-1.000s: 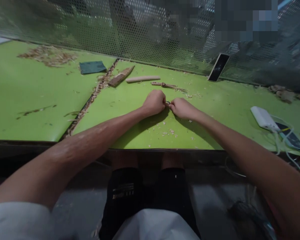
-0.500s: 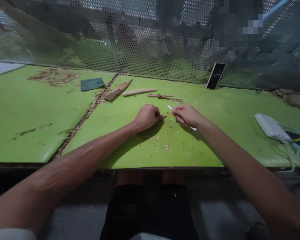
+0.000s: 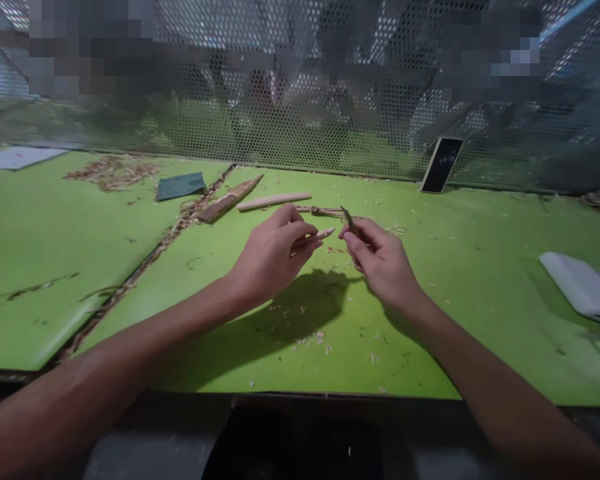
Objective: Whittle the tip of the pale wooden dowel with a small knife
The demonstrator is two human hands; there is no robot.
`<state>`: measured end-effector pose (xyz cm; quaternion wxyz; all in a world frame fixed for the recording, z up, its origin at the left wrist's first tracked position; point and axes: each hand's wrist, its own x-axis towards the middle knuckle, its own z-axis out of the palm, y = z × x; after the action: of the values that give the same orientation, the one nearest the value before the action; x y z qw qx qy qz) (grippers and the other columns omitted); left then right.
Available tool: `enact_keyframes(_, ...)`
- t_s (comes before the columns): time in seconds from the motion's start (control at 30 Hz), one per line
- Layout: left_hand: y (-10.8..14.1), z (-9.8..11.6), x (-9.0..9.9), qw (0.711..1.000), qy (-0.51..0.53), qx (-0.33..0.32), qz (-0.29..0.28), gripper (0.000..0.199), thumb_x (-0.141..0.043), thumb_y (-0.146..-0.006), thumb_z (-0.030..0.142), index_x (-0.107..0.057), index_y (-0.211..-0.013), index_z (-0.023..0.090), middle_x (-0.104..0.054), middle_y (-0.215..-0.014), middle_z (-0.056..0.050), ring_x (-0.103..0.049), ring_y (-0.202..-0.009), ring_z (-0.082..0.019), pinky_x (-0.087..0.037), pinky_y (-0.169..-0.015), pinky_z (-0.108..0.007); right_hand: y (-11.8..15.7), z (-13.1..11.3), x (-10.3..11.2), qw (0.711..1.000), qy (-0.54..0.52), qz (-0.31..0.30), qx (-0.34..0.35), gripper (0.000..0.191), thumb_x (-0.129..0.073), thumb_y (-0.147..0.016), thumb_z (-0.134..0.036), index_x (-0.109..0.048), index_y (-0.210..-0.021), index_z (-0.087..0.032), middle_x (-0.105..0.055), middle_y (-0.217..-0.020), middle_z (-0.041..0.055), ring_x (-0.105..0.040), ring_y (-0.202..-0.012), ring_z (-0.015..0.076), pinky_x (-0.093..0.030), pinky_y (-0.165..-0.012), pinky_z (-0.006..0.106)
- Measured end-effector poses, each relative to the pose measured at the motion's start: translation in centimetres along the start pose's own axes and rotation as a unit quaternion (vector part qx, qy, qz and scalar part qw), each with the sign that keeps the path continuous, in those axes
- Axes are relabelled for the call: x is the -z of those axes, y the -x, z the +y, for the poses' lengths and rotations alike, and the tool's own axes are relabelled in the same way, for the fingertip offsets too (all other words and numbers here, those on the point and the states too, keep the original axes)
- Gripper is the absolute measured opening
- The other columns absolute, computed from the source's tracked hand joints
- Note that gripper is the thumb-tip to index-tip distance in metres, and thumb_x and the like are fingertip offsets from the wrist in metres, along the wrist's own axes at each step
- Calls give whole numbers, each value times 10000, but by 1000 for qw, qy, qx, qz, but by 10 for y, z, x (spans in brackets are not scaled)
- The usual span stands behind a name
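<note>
Near the middle, my left hand [image 3: 275, 250] pinches a small pale carved wooden stick [image 3: 325, 234], its tip pointing right. My right hand [image 3: 380, 253] is closed round a thin carving knife [image 3: 347, 216] whose blade points up and to the left. A small gap separates the stick's tip from the right fingers. Both hands are raised over the green tabletop [image 3: 405, 360], and a shadow lies below them. Behind them lie a curved pale wooden piece [image 3: 274, 201] and a thin brown forked twig [image 3: 316, 211].
A pointed wood piece [image 3: 233, 198], green cloth-like sheet [image 3: 181, 186] and shavings [image 3: 111, 171] lie back left. A phone [image 3: 442, 165] leans at the back right. A white power bank [image 3: 577, 285] with cables is at right. Perforated metal mesh [image 3: 300, 127] stands behind.
Both hands have lifted off the tabletop, and the stick now shows more clearly in the left fingers. The knife blade has turned more upright. The camera view has shifted.
</note>
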<state>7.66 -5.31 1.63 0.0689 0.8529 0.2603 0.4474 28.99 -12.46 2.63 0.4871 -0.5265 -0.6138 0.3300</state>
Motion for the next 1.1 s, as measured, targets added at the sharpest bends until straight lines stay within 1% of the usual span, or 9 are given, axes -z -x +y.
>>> enact_keyframes(0.1, -2, 6, 4, 999, 12, -15, 34, 81, -742, -1005, 185, -815, -979, 162, -691, -901, -65, -609, -690, -128, -539, -565, -245, 6, -4, -7, 999, 3, -23, 26, 207, -611, -1109, -438, -664, -1003, -268, -523, -753, -11, -434, -614, 161, -324, -525, 303)
enact_keyframes(0.17, -3, 10, 6, 998, 9, -23, 60, 67, -752, -1003, 185, -812, -981, 165, -682, -879, -56, -586, -680, -124, -524, -555, -242, 8, -5, -12, 996, 39, -43, 66, 191, -569, -1119, -393, -649, -1010, -257, -542, -757, -12, -443, -610, 156, -345, -539, 305)
enact_keyframes(0.33, -4, 15, 7, 997, -7, -28, 75, 71, -774, -1000, 194, -794, -935, 172, -677, -848, -44, -579, -679, -120, -523, -559, -239, 8, 0, -18, 978, 153, -6, 143, 168, -524, -1113, -269, -646, -1006, -229, -599, -779, 6, -463, -600, 151, -337, -562, 319)
enact_keyframes(0.47, -3, 15, 4, 995, -8, -37, 91, 46, -780, -989, 162, -788, -944, 162, -678, -856, -34, -590, -684, -112, -536, -565, -230, 9, 2, -20, 968, 203, 19, 149, 197, -498, -1114, -258, -679, -1043, -224, -614, -785, 30, -504, -616, 167, -361, -571, 328)
enact_keyframes(0.67, -3, 17, -1, 994, 6, -35, 102, 55, -764, -978, 114, -758, -938, 151, -675, -903, -38, -632, -721, -120, -583, -592, -243, 9, 9, -29, 966, 218, 43, 132, 240, -450, -1126, -254, -686, -1128, -208, -606, -806, 52, -524, -630, 187, -384, -568, 341)
enact_keyframes(0.77, -2, 15, -3, 994, 2, -26, 106, 67, -743, -993, 133, -758, -931, 154, -660, -907, -42, -623, -720, -123, -575, -581, -244, 6, 12, -31, 979, 168, 25, 114, 205, -472, -1133, -272, -640, -1026, -223, -559, -756, 18, -473, -594, 161, -347, -538, 317)
enact_keyframes(0.9, 0, 10, -7, 994, 2, -26, 109, 106, -714, -999, 122, -753, -904, 149, -633, -872, -38, -578, -701, -120, -524, -545, -233, 2, 10, -25, 996, 54, -63, 37, 246, -528, -1120, -319, -577, -895, -233, -515, -692, -24, -423, -555, 131, -328, -502, 275)
enact_keyframes(1.0, 1, 7, -9, 993, 7, -37, 109, 108, -719, -986, 110, -740, -884, 138, -622, -868, -32, -570, -701, -113, -513, -547, -222, -1, 8, -18, 993, -23, -113, -21, 262, -571, -1105, -358, -590, -883, -220, -471, -654, -51, -391, -537, 113, -302, -489, 250)
enact_keyframes(1.1, -1, 7, -8, 993, 20, -39, 108, 92, -741, -963, 83, -737, -883, 129, -631, -868, -28, -581, -703, -105, -519, -557, -213, -2, 6, -13, 986, -82, -137, -50, 281, -648, -1077, -437, -626, -911, -211, -476, -645, -59, -381, -526, 101, -265, -468, 234)
